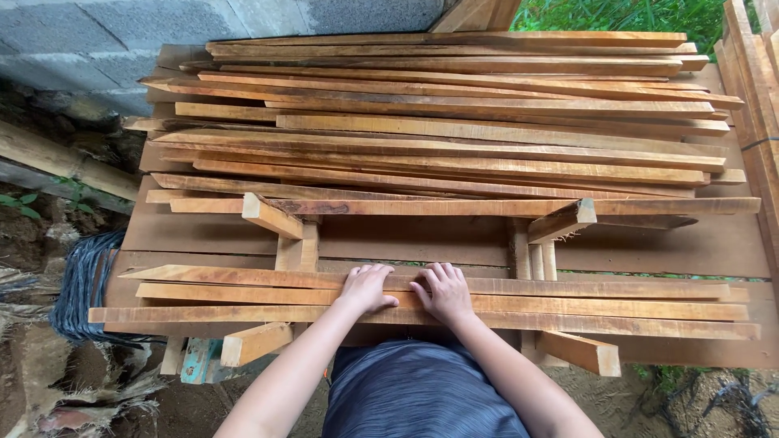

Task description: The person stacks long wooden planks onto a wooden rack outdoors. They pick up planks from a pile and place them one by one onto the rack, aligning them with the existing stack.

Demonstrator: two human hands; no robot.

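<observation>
Hands flat and unclenched, side by side: left hand (367, 289), right hand (445, 292) | pressing on near wooden slats (568, 308) across desk (649, 243) front | big slat stack (454, 122) behind | best kept palms down, pressure even, slat edges aligned | angled support blocks (272, 216) beneath.

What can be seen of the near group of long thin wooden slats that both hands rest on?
The near group of orange-brown sawn wooden slats looks like three long, thin, rough strips, lying flat and roughly parallel, spanning nearly the frame's width. They rest across short angled wooden blocks of a frame. The left hand and right hand lie palm-down on their middle, fingers spread. A bigger stack of similar slats lies beyond, apart.
</observation>
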